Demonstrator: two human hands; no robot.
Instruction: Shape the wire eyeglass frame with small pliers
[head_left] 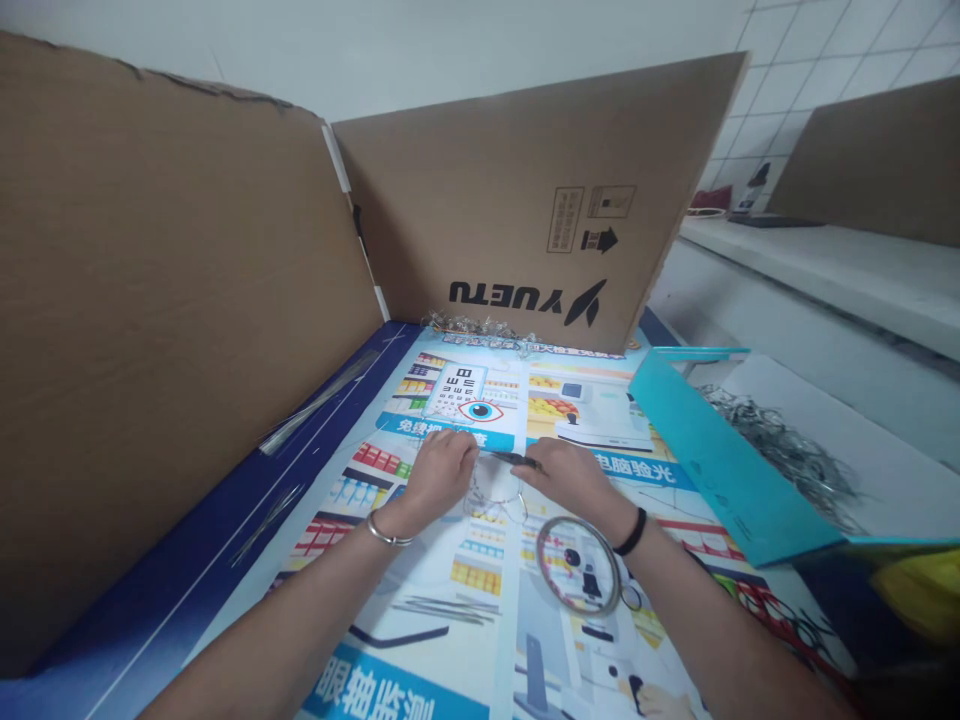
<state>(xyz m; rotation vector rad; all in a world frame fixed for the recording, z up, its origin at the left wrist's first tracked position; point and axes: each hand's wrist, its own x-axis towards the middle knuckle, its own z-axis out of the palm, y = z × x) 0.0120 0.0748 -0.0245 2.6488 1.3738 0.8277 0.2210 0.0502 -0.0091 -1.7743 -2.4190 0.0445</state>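
Near the middle of the printed table cover, my left hand [442,468] is closed in a pinch on thin wire. Just to its right, my right hand [566,478] is wrapped round a dark slim tool, pliers or tweezers [517,460], whose tip points toward my left fingers. A thin wire loop [517,508] hangs below, between the hands. A coil of wire [546,580] lies beside my right wrist. Several straight wire pieces [446,608] rest on the cover below my hands.
Cardboard panels [525,150] stand at the left and back. Small shiny wire pieces [480,327] line the back panel's foot. At the right, a turquoise box [720,450] holds tangled wire [787,450]; red-handled tools [780,615] lie before it. Wire bundles [319,405] lie at the left.
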